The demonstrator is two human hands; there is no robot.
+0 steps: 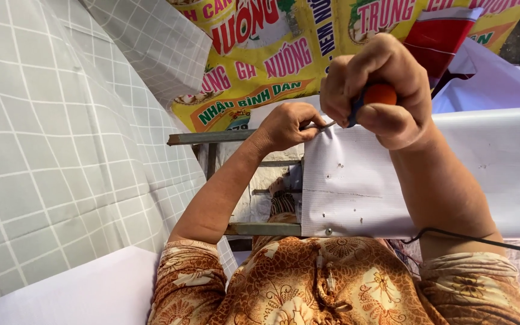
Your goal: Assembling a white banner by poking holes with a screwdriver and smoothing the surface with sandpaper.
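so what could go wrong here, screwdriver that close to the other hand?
1. The screwdriver tip in the right hand sits right beside the left hand fingers; a slip could jab them.
2. The white sheet looks loose on the metal frame; it may shift or tear.
3. The black cable lies near the right forearm; it could snag.

We see an orange handle with a blue collar on the screwdriver (365, 102), peeking out of our right hand (380, 90). Under it, the sheet (392, 180) stretched over the frame is plain white, finely ribbed. The metal frame (224, 138) near our left hand (287, 125) shows dull grey with rusty brown patches. Beyond, we have a banner (272, 54) in bright yellow with pink, green and red lettering. On the left, a grey cloth (49, 150) carries a white grid pattern. Our sleeves (188, 283) are brown-orange with cream flowers, and a black cable (482, 239) crosses the white.
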